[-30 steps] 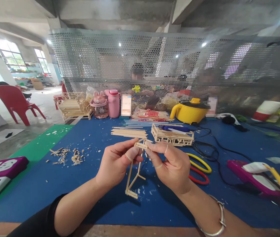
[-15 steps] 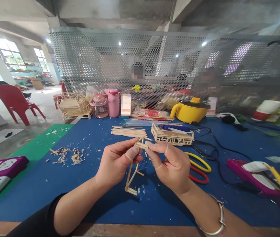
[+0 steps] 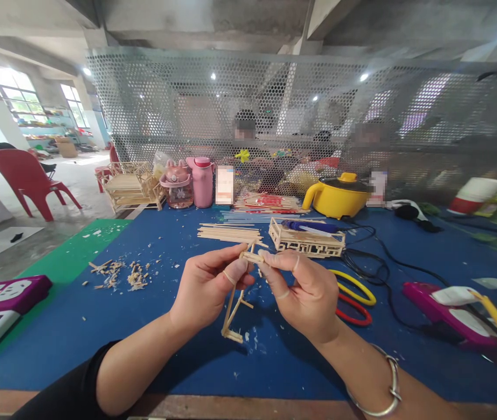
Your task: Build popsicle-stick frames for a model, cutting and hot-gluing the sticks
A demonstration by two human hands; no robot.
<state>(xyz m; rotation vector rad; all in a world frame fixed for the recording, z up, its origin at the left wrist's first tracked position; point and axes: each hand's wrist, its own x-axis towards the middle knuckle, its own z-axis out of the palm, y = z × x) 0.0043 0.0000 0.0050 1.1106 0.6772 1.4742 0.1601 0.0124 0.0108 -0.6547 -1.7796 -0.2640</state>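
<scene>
Above the blue table mat, my left hand (image 3: 209,283) is closed round a small frame of thin wooden sticks (image 3: 232,318). The frame's lower end hangs below my fingers, with short sticks joined at its foot. My right hand (image 3: 303,286) pinches the upper end, where short stick pieces lie side by side between both thumbs and forefingers. Pale wraps cover some fingertips. Behind my hands lies a bundle of loose wooden sticks (image 3: 226,232). To its right sits a wooden stick tray (image 3: 307,245) with a blue-handled tool (image 3: 312,226) across it.
Wood scraps (image 3: 119,274) lie to the left. Yellow (image 3: 357,287) and red (image 3: 353,312) loop handles lie beside my right hand. Black cables run toward a purple device (image 3: 445,312). Along a perforated screen stand a yellow pot (image 3: 340,198) and a pink bottle (image 3: 202,184). People are beyond it.
Both hands keep their hold on the stick frame in nearly the same place. The hanging part has shifted very slightly; otherwise only the view moves a little.
</scene>
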